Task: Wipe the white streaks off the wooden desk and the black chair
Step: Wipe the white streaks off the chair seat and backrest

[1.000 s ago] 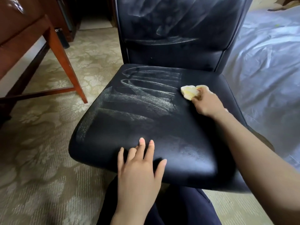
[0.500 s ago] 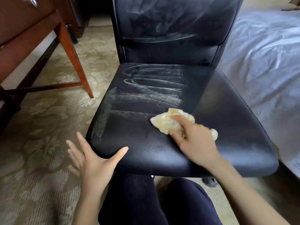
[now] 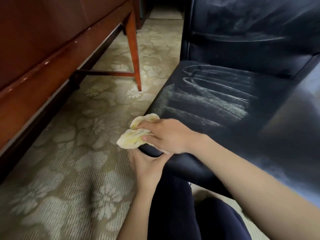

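Head view showed your wooden desk (image 3: 43, 49) on the left, glossy and reddish-brown, its lower edge nicked pale in spots. One slim tapered leg (image 3: 134, 49) stood on the carpet (image 3: 69, 170), a ribbed beige weave with pale flower shapes.

Near the middle, a crumpled pale-yellow cloth (image 3: 133, 137) sat bunched against the rounded front corner of the black chair (image 3: 259, 144). Your left hand (image 3: 147, 168) cupped that corner from below, its fingers curled round the seat's edge. Just above it, your right hand (image 3: 166, 135) had its fingers clamped on the cloth and pressed it to the same corner. Your dark trousers (image 3: 173, 213) filled the bottom of the view.

Further right, the white streaks (image 3: 207, 104) lay chalky and grainy across the left half of the smooth leather-like seat, as straight bands with two looped arcs behind them. Fainter smears marked the backrest (image 3: 251, 32).
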Available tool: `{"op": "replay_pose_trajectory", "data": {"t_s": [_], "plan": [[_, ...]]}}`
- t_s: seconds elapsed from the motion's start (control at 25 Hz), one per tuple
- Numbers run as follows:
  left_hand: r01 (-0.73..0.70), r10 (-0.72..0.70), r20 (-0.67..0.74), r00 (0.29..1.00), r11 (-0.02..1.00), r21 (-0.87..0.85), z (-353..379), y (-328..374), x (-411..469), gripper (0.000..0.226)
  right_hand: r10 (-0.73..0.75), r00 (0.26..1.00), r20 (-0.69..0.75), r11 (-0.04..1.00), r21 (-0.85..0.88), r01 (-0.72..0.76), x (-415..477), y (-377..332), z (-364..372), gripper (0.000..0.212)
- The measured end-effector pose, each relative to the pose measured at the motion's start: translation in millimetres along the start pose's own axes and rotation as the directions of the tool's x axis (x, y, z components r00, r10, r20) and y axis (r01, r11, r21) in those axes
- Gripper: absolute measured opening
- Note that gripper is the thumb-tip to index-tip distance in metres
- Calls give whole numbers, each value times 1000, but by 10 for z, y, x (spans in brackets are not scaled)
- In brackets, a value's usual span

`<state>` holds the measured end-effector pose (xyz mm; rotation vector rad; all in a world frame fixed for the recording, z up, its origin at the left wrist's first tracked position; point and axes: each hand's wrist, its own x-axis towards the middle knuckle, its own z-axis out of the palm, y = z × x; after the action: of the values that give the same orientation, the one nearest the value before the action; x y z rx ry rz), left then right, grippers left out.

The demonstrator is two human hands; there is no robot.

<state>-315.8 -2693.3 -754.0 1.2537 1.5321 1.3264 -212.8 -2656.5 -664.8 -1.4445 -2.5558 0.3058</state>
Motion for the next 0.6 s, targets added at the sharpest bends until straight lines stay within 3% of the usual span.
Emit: {"op": "replay_pose_trajectory", "data": {"t_s": [0.16, 0.28, 0.44, 0.6], "plan": [[17, -16, -18, 1000, 999, 51, -24, -28, 21, 122, -62, 998, 29, 994, -84, 64, 289, -65, 94, 34], [-9, 9, -7, 1000, 999, 47, -29, -45, 65, 121, -44, 999, -33, 999, 5, 44, 97, -48, 59, 37], [37, -42, 35, 999, 993, 116, -33, -21, 71, 142, 71, 992, -108, 995, 82, -62, -434, 68, -7, 38], [32, -40, 46, 998, 987, 156, -43, -46, 44, 128, 70, 988, -141, 997, 22, -68, -872, 222, -90, 46]]}}
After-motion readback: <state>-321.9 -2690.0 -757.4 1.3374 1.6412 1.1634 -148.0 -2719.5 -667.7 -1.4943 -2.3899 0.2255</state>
